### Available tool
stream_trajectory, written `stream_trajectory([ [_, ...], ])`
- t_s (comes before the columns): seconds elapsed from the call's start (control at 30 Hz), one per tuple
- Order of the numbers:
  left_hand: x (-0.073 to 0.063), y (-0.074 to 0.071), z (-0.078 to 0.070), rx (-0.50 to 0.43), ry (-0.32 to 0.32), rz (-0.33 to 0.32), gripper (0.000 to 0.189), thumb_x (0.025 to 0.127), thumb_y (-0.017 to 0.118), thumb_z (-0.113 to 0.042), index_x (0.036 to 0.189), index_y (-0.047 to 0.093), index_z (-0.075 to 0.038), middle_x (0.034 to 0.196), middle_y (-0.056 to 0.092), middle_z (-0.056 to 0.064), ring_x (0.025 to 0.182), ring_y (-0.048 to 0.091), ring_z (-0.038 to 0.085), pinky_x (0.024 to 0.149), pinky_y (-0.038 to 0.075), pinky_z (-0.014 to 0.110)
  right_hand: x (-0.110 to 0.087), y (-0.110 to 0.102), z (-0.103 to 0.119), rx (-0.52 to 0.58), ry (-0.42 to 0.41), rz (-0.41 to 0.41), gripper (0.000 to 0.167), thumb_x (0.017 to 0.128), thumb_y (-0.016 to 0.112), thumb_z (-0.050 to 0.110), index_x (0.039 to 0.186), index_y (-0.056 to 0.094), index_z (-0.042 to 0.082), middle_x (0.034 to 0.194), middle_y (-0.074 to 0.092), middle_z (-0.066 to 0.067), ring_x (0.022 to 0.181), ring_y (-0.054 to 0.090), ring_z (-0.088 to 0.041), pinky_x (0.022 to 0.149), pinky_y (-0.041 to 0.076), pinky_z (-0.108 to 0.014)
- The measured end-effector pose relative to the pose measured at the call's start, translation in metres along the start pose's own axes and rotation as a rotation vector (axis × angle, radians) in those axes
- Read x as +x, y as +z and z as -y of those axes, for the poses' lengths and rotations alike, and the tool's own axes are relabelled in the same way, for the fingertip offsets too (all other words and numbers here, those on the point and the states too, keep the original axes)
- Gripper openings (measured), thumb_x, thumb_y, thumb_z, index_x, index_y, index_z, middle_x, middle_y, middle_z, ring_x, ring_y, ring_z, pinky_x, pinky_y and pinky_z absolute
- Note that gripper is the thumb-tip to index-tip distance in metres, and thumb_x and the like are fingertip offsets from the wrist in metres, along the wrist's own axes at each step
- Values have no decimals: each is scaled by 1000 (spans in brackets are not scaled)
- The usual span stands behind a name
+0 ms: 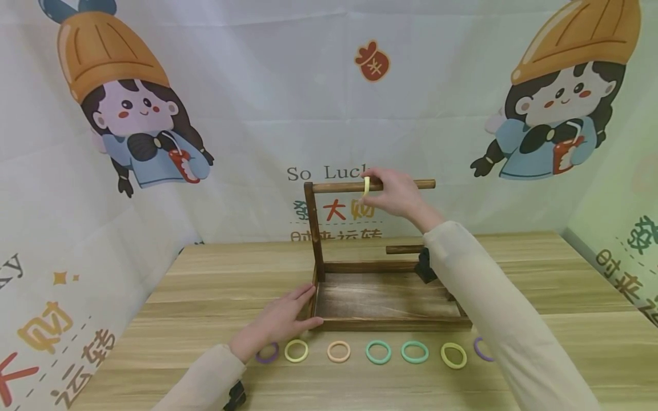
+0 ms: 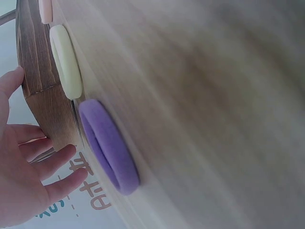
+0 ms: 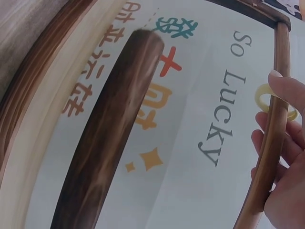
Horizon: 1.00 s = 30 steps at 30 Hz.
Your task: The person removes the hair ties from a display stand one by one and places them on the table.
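Observation:
My right hand (image 1: 396,195) pinches a pale yellow hair tie (image 1: 367,187) between thumb and fingers. This band encircles the upper rod (image 1: 336,187) of a dark wooden stand, partway along it; in the right wrist view the rod passes through the loop (image 3: 260,98). My left hand (image 1: 277,321) rests with fairly straight, spread fingers at the left front corner of the stand's tray base (image 1: 390,326). In the left wrist view, a purple hair tie (image 2: 119,152) lies close by that hand.
Along the stand's front, several hair ties lie in a row on the wooden table (image 1: 169,337), among them an orange one (image 1: 329,351) and a teal one (image 1: 367,352). A shorter lower rod (image 1: 403,249) sticks out leftward below my right forearm. Printed cloth (image 1: 257,114) hangs behind.

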State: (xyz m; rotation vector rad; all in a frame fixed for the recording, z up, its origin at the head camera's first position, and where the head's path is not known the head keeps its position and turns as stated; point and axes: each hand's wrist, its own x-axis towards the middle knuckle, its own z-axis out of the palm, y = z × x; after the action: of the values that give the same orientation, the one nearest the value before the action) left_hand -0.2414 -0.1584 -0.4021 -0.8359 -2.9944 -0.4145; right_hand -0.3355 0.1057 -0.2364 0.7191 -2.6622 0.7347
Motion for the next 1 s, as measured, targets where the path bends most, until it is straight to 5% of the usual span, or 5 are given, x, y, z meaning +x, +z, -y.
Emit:
stream_trajectory([
  [1.0,-1,-1,-1,5,1,2,77,82,47,-56,135,32,-2,138,30,15,119,34,35,94,32,48,-21,-19,-31,169,-10,-60,46,75,69,11,117,52,0,106,58,-13,97,54,-25,85,41,-39],
])
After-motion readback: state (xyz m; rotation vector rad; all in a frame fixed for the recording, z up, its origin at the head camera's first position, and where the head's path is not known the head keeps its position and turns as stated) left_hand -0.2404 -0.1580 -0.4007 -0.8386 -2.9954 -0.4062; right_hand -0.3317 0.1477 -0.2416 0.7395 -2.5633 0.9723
